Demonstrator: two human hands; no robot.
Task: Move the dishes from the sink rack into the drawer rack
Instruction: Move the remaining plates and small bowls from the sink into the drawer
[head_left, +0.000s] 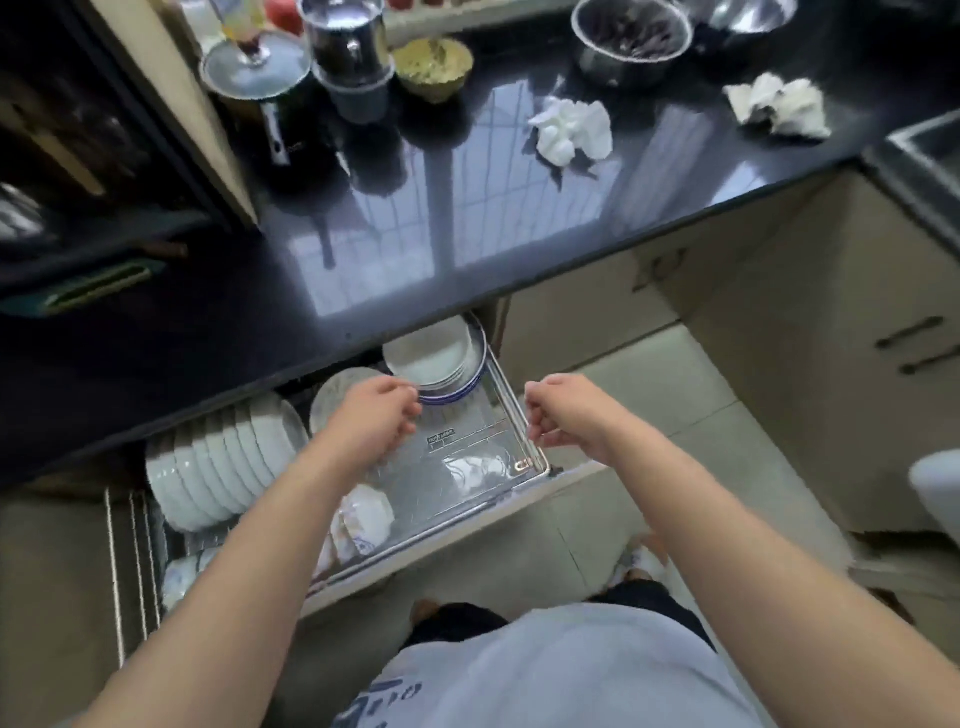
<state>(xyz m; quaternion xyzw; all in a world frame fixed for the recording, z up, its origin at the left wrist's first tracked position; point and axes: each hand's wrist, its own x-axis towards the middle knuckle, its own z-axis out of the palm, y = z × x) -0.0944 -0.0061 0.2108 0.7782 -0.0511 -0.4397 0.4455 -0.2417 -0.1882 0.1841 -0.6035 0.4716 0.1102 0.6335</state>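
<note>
The black table (467, 218) overhangs the pulled-out drawer rack (483, 467), so the dishes go in from the front. A row of white bowls (218, 467) stands on edge at its left; stacked plates (441, 358) lie at the back. The left hand (382, 415) and right hand (563, 415) hover over the rack, fingers loosely curled, holding nothing visible. The sink (930, 156) shows only as an edge.
</note>
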